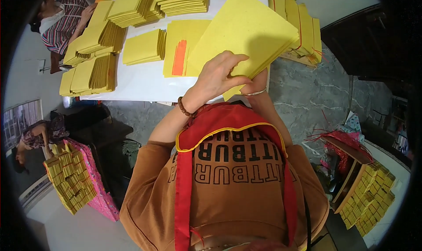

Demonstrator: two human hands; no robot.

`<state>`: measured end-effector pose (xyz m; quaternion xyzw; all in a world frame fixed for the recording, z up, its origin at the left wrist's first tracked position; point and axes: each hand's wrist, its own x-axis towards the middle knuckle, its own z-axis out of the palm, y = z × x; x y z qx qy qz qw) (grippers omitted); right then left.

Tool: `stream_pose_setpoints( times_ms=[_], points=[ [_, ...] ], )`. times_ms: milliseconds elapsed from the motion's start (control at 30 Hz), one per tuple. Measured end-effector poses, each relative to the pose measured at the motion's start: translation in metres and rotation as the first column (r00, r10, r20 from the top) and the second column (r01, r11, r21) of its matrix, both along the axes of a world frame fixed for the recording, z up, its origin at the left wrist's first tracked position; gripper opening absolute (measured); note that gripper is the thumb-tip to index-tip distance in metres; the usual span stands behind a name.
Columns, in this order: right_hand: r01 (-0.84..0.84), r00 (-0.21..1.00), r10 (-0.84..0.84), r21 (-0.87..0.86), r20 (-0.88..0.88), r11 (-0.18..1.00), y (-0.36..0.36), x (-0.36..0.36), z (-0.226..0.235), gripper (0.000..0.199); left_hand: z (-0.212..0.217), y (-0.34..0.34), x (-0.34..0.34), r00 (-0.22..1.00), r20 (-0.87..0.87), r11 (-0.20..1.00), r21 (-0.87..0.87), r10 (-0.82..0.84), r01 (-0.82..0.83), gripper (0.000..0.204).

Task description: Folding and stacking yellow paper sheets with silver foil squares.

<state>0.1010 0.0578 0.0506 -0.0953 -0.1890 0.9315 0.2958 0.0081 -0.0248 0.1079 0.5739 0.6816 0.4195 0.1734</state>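
Observation:
A thin stack of yellow paper sheets (246,22) is held tilted over the near edge of the white table. My left hand (216,75) grips its lower edge, thumb and fingers closed on the paper. Behind the stack, my right hand (260,80) supports the lower right corner; most of its fingers are hidden by the sheets. Just left of the held stack lies another yellow sheet (189,30) with an orange strip (179,57) on it. Farther left on the table is a small folded yellow paper bundle (143,47).
Several yellow paper bundles (94,75) are piled along the table's (140,81) left and far sides. Tied bundles (303,29) stand at its right end. A person in a striped top (70,18) is at the far left; another (44,130) is by a pink-covered stack (103,194).

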Motion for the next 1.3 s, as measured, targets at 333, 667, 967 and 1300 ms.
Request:
stream_pose_setpoints(
  times_ms=[333, 667, 967, 1300],
  points=[
    [-0.149, 0.971, 0.109, -0.186, -0.212, 0.971, 0.000, -0.006, 0.004, 0.044, 0.004, -0.005, -0.001, 0.999, 0.032, 1.000, -0.001, 0.000, 0.000, 0.033],
    [-0.158, 0.970, 0.135, -0.108, -0.201, 0.981, 0.005, -0.014, -0.003, 0.040, -0.001, -0.003, -0.012, 0.987, 0.146, 0.998, 0.037, -0.062, 0.057, 0.026],
    [-0.128, 0.991, 0.117, -0.207, -0.063, 0.970, 0.007, -0.019, -0.015, 0.033, -0.002, -0.005, -0.020, 0.996, 0.089, 0.996, 0.090, -0.030, 0.022, 0.024],
    [-0.135, 0.978, 0.135, 0.013, -0.159, 0.991, 0.001, -0.040, -0.009, 0.034, 0.006, -0.005, -0.006, 0.937, -0.223, 0.963, 0.090, 0.267, -0.253, 0.035]
  ],
)
